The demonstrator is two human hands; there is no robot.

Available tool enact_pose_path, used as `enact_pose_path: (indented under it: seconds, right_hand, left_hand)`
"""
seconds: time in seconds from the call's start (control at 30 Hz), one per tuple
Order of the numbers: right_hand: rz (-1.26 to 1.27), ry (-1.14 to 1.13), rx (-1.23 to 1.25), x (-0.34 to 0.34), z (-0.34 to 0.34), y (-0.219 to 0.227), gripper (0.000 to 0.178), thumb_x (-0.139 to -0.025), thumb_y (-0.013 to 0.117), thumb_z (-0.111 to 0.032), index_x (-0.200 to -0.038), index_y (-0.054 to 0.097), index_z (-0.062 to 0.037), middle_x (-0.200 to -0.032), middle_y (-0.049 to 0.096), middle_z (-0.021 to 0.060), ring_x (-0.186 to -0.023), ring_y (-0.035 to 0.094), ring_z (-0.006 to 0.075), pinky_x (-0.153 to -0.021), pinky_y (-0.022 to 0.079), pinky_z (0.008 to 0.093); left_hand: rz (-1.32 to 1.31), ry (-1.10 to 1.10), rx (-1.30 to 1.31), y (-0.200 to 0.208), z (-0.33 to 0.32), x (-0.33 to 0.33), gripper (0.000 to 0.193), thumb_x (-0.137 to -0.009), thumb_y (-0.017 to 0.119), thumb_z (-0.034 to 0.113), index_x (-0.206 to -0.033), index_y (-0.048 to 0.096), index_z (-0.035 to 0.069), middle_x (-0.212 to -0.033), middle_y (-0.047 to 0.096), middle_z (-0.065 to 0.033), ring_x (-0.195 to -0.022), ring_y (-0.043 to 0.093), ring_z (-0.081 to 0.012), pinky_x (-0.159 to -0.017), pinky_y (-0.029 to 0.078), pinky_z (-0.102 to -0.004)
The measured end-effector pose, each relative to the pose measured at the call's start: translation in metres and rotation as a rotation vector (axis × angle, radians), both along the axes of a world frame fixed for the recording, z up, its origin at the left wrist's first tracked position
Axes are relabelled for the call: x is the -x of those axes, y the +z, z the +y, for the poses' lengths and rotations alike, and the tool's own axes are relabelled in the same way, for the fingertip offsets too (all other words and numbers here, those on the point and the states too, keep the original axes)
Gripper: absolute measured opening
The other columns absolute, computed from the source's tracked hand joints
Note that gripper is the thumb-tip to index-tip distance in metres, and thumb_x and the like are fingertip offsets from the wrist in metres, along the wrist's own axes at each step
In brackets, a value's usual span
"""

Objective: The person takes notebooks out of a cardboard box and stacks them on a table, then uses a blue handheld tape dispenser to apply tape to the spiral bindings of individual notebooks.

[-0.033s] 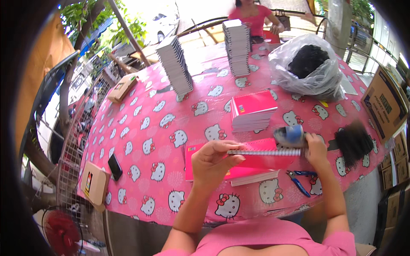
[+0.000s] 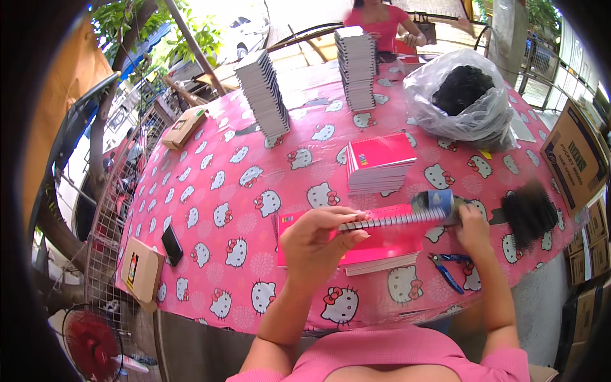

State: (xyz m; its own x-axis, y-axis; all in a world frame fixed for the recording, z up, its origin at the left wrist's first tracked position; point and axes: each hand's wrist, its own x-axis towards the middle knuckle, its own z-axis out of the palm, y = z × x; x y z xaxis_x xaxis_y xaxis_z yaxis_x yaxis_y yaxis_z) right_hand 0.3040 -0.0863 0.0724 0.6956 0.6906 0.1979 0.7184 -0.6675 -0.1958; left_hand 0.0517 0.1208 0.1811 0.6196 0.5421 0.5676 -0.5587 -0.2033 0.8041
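Observation:
A spiral notebook (image 2: 388, 220) is held nearly edge-on, its coil spine facing me. My left hand (image 2: 316, 239) pinches its left end between thumb and fingers. Beyond its right end, my right hand (image 2: 473, 227) has curled fingers, beside a blue-and-grey cylindrical thing (image 2: 440, 201); blur hides what those fingers hold. Under the held notebook lie pink-red notebooks (image 2: 382, 263), partly covered by it. Just past them stands a stack of pink-red notebooks (image 2: 382, 167). Blue-handled cutting pliers (image 2: 450, 278) rest with handles apart, below my right hand.
Two tall stacks of spiral notebooks (image 2: 262, 95) (image 2: 356, 70) stand at the back. A plastic bag (image 2: 433, 121) holds black coils; a black bristly bundle (image 2: 528, 215) lies at right. Cartons (image 2: 573, 153), a phone (image 2: 171, 246) and a cardboard box (image 2: 141, 270) flank the table. A person sits opposite.
The held notebook has tilted, its right end now higher and its coils plainer to see. My hands stay almost where they were. The whole view has shifted slightly.

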Motion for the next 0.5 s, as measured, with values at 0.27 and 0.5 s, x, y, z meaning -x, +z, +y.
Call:
enact_pose_path:
  seconds: [0.27, 0.5]
  right_hand:
    - [-0.034, 0.193, -0.018, 0.092, -0.055, -0.019, 0.062, -0.075, 0.072, -0.030, -0.123, 0.050, 0.0013, -0.129, 0.045, 0.0200, -0.120, 0.042, 0.0378, -0.101, 0.032, 0.0474]
    - [0.269, 0.495, -0.610, 0.120, -0.023, 0.081, 0.046, -0.076, 0.072, -0.020, -0.115, 0.056, -0.0028, -0.094, 0.059, 0.0126, -0.087, 0.057, 0.0321, -0.080, 0.046, 0.0414]
  left_hand:
    - [0.255, 0.249, -0.626, -0.015, -0.024, 0.014, 0.017, -0.072, 0.073, -0.006, -0.087, 0.065, 0.000, -0.091, 0.069, -0.0148, -0.086, 0.067, -0.0288, -0.075, 0.055, -0.0355]
    - [0.186, 0.386, -0.649, -0.027, -0.034, 0.008, 0.023, -0.068, 0.073, -0.008, -0.089, 0.067, -0.001, -0.088, 0.069, -0.0140, -0.084, 0.067, -0.0274, -0.072, 0.054, -0.0329]
